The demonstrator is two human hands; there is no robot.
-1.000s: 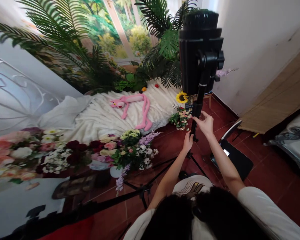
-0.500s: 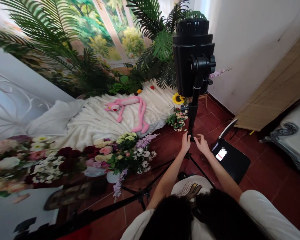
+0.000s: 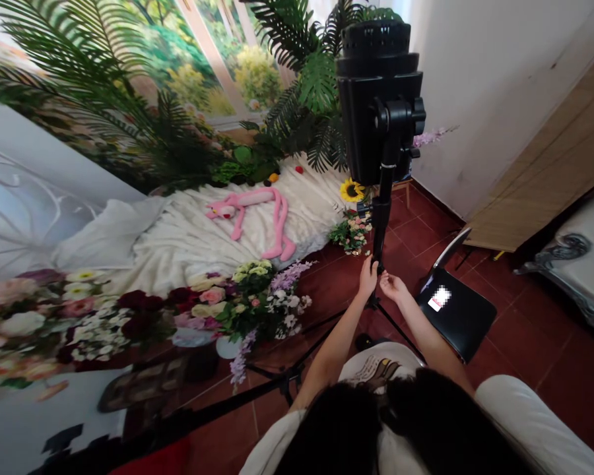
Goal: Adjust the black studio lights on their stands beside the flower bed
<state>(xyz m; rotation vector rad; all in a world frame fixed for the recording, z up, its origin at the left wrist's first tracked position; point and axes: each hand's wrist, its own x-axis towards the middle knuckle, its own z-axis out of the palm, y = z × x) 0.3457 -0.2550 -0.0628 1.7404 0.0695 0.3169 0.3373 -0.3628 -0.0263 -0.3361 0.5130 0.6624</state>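
A black studio light (image 3: 376,99) is mounted on top of a light stand (image 3: 379,232) standing upright in front of me. My left hand (image 3: 367,278) is closed around the stand's pole, low down, just above where the legs spread. Just right of the pole is my right hand (image 3: 395,289), its wrist turned and its fingers curled at a small dark locking knob (image 3: 381,270). The fingers partly hide that knob.
A pink plush toy (image 3: 277,224) lies on a white blanket (image 3: 188,227). Artificial flowers (image 3: 212,297) line its near edge. To my right, a black chair (image 3: 468,316) carries a lit phone (image 3: 436,302). Another black stand (image 3: 212,412) crosses the lower left.
My right hand has rotated from extended fingers to a curled, palm-up grip at the knob. My left hand stays on the pole. The view has shifted slightly.
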